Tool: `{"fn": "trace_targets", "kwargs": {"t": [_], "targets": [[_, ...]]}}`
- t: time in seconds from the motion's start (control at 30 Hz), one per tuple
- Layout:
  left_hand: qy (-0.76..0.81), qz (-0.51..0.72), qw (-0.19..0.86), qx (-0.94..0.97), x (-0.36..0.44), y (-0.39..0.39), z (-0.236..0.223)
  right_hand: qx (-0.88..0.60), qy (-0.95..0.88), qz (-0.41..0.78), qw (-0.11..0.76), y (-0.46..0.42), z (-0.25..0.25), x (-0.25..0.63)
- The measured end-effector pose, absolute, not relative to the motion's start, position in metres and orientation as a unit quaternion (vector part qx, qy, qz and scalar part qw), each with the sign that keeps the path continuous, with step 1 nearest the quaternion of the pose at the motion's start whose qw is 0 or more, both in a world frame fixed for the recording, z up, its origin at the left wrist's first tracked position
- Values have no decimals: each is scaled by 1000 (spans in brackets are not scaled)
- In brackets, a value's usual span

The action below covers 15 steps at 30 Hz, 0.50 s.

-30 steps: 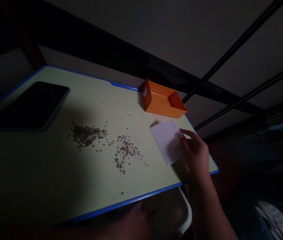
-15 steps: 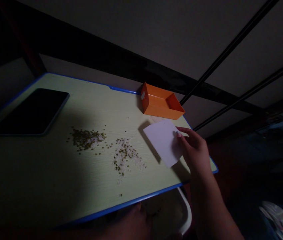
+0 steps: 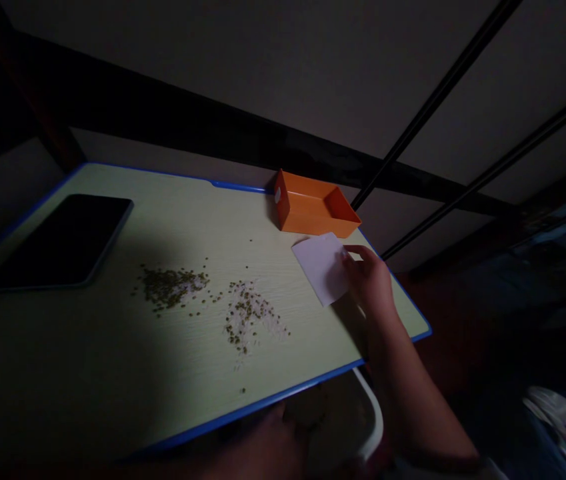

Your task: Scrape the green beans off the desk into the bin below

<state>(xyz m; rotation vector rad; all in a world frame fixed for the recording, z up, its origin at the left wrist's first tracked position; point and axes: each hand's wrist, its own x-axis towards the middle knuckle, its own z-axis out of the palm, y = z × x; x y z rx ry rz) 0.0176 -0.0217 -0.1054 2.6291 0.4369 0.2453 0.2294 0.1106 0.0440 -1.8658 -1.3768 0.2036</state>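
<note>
My right hand (image 3: 370, 283) pinches the right edge of a white sheet of paper (image 3: 320, 267) between thumb and fingers. The paper is at the table's right side, just in front of an orange box (image 3: 307, 217) that stands open at the top. To its left lies a loose scatter of white rice grains mixed with green beans (image 3: 250, 317). Farther left is a denser pile, mostly green beans (image 3: 165, 287), with some rice on its right side. My left hand (image 3: 267, 440) is below the table's front edge, dark and blurred, its fingers mostly hidden.
A dark tablet (image 3: 63, 243) lies on the left of the pale, blue-edged table (image 3: 187, 373). Beneath the front edge shows a white-rimmed container or seat (image 3: 375, 420) with small dark specks. Dark-framed panels (image 3: 283, 73) rise behind. A striped shoe (image 3: 563, 417) is at lower right.
My right hand has carried the paper away from me, nearer the orange box, and the paper now sits closer to the tabletop. The camera has shifted slightly. The piles look the same.
</note>
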Motion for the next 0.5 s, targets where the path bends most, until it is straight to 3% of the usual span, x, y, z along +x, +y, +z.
{"fn": "trace_targets", "kwargs": {"t": [0.3, 0.37, 0.5], "targets": [[132, 30, 182, 974, 6, -11, -95, -680, -458, 108, 562, 92, 56, 276], [128, 26, 174, 976, 5, -9, -97, -664, -483, 153, 551, 77, 61, 285], [135, 20, 160, 978, 6, -6, -108, -635, -605, 191, 440, 47, 69, 290]]}}
